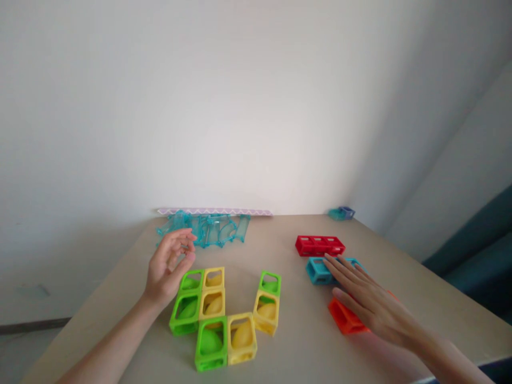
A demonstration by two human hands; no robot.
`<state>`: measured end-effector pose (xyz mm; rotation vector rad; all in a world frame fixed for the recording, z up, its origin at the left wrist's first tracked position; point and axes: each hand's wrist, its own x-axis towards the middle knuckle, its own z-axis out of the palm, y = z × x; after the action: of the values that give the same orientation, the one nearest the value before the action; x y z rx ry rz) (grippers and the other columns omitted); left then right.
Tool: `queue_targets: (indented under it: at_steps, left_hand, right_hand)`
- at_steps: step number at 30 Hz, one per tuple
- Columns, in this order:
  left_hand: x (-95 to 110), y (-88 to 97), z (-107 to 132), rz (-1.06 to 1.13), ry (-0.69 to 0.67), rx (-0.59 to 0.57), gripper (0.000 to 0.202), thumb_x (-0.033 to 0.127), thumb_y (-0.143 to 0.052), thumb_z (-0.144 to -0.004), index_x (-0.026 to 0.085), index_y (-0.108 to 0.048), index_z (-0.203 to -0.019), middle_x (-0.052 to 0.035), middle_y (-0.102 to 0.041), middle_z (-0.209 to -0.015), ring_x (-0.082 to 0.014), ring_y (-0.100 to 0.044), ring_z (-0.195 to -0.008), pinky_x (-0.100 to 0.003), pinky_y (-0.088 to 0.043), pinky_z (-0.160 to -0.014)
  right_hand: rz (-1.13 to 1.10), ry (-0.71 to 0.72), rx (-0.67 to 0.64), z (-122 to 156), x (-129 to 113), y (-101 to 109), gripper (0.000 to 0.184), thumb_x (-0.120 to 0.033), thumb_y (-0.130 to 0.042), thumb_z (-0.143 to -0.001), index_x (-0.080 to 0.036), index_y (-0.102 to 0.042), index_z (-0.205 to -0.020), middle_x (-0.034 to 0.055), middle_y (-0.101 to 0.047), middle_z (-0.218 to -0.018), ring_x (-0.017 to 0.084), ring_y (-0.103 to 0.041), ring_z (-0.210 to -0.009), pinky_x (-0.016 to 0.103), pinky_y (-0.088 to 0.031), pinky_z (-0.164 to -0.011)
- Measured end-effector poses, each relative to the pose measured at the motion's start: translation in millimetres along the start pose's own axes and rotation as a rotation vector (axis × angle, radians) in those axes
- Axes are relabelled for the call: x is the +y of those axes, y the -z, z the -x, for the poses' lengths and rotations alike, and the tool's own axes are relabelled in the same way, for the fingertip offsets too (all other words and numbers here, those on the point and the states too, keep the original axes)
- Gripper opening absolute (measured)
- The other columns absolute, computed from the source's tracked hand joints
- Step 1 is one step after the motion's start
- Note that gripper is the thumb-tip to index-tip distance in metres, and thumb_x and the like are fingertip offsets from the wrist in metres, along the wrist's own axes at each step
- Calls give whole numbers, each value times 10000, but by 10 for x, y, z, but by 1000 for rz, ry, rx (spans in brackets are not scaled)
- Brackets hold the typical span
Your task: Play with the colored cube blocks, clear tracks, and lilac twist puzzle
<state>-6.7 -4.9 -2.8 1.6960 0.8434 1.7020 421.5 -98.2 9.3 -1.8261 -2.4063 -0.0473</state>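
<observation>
My left hand (170,266) hovers over the left side of a cluster of green blocks (186,308) and yellow blocks (242,336), hollow cubes with rounded shapes inside. Its fingers are loosely curled and apart, with nothing between them. To the right of that cluster, a green cube and a yellow cube (266,311) form a short pair. My right hand (370,304) is stretched flat above an orange block row (346,317) and a blue block row (318,271), hiding part of both. Whether it touches them I cannot tell. Behind these lies a red block row (320,246).
Clear turquoise plastic pieces (216,230) lie in a group at the back left, before a patterned strip (216,212) along the wall. Small blue pieces (342,213) sit in the far right corner. Dark teal fabric (476,261) hangs beyond the right table edge.
</observation>
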Motion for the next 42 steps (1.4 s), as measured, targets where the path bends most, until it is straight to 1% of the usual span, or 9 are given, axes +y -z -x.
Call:
queue_targets:
  at_steps: [4,8,11,14,18,23,29,36,42]
  left_hand:
    - [7,-13,-9,-8,1,12,394,256,-642,-795,212,-531,-1170,-68,-574,-1038,-179,-545,-874,-311,-448,-783]
    - [-4,-19,-15,5,6,11,397,254,-640,-793,209,-529,-1172,-67,-579,-1029,-177,-545,-866,-308,-451,-791]
    - [-7,-25,-9,13,19,1,401,251,-645,-787,207,-533,-1169,-67,-582,-1027,-177,-547,-865,-306,-451,-796]
    - [0,-26,1,8,29,-15,410,248,-651,-780,204,-533,-1171,-69,-585,-1032,-179,-549,-872,-304,-449,-804]
    - [10,-16,-2,14,40,3,417,258,-655,-776,200,-532,-1170,-71,-585,-1031,-181,-551,-866,-306,-448,-801]
    - [10,-15,-17,20,22,-5,406,250,-649,-785,206,-530,-1171,-67,-578,-1029,-179,-546,-863,-300,-440,-792]
    - [9,-19,-13,32,5,-4,384,237,-636,-807,218,-523,-1173,-61,-568,-1030,-170,-536,-868,-293,-432,-793]
    - [7,-16,-5,32,17,2,410,251,-649,-787,210,-524,-1175,-68,-571,-1031,-178,-543,-856,-307,-432,-793]
    - [6,-22,-13,10,21,8,427,249,-657,-767,200,-527,-1171,-75,-582,-1026,-184,-550,-848,-312,-444,-779]
  right_hand:
    - [4,-23,-15,13,1,-22,631,-530,-297,-952,-266,-124,-1498,11,-165,-1543,276,-134,-1417,554,-161,-1142]
    - [4,-48,-31,-11,37,15,638,-552,-286,-946,-321,-56,-1495,-6,-145,-1543,293,-79,-1413,611,-66,-1122]
    - [24,-101,20,-118,69,36,634,-553,-225,-954,-300,-14,-1497,8,-95,-1553,292,-9,-1413,631,-15,-1106]
    - [26,-138,20,-259,81,7,638,-564,-201,-952,-273,-63,-1502,36,-108,-1557,298,-28,-1416,632,-56,-1107]
    - [3,-145,-28,-372,107,-52,618,-577,-217,-949,-302,-140,-1497,29,-144,-1558,287,-94,-1419,613,-102,-1117]
    - [-23,-84,-60,-400,184,-44,596,-566,-229,-955,-333,-124,-1493,-3,-149,-1559,253,-75,-1429,591,-77,-1131]
    - [-44,-56,-49,-465,260,-57,580,-558,-234,-960,-338,-146,-1489,3,-159,-1559,265,-93,-1432,605,-79,-1125]
    - [-8,-88,-24,-505,282,-92,602,-567,-219,-959,-327,-88,-1495,17,-123,-1561,275,-51,-1429,614,-92,-1118]
    - [-13,-104,0,-520,226,-81,604,-578,-229,-951,-323,-140,-1492,36,-156,-1556,294,-87,-1422,628,-101,-1109]
